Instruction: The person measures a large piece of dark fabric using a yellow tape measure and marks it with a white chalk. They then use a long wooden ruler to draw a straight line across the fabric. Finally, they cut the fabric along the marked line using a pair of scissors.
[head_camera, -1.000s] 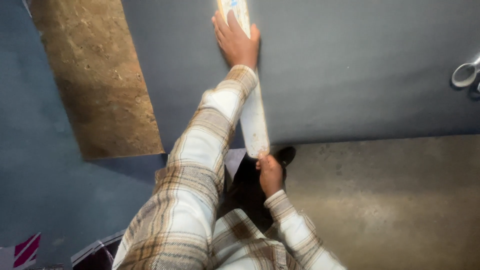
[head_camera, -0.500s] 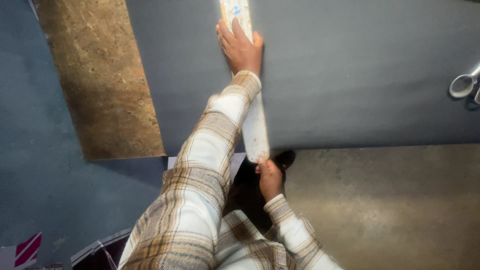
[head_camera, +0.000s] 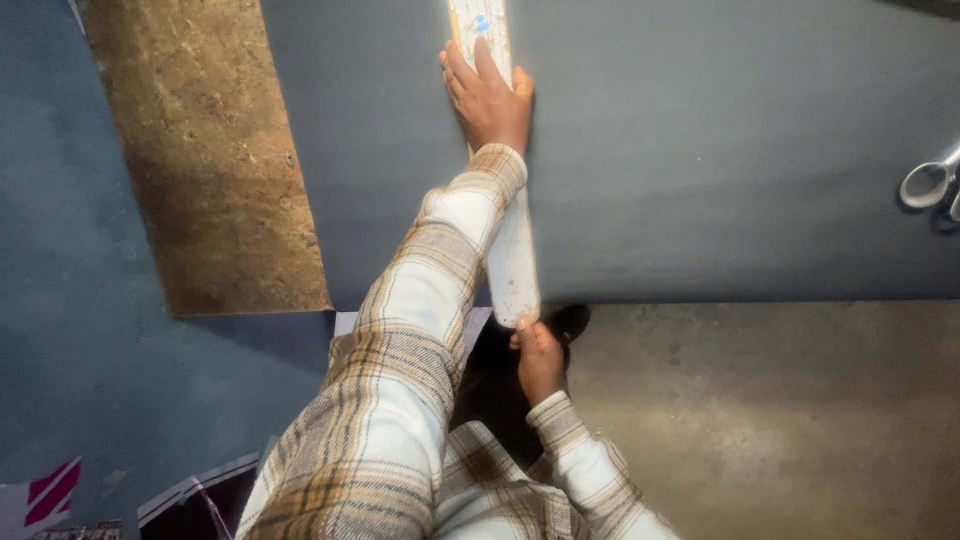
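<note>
Dim, even light; soft shadows darken the lower left, and focus stays fairly sharp throughout.

Matt grey sheet (head_camera: 700, 150) — worn wooden straightedge (head_camera: 510, 260).

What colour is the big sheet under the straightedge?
Dark grey sheet, plain; the head view shows it best.

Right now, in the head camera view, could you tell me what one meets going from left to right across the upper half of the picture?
Blue-grey floor → brown rough board → dark grey sheet → left hand pressing on the long pale wooden strip → more of the dark grey sheet → metal scissor handles at the right edge.
</note>
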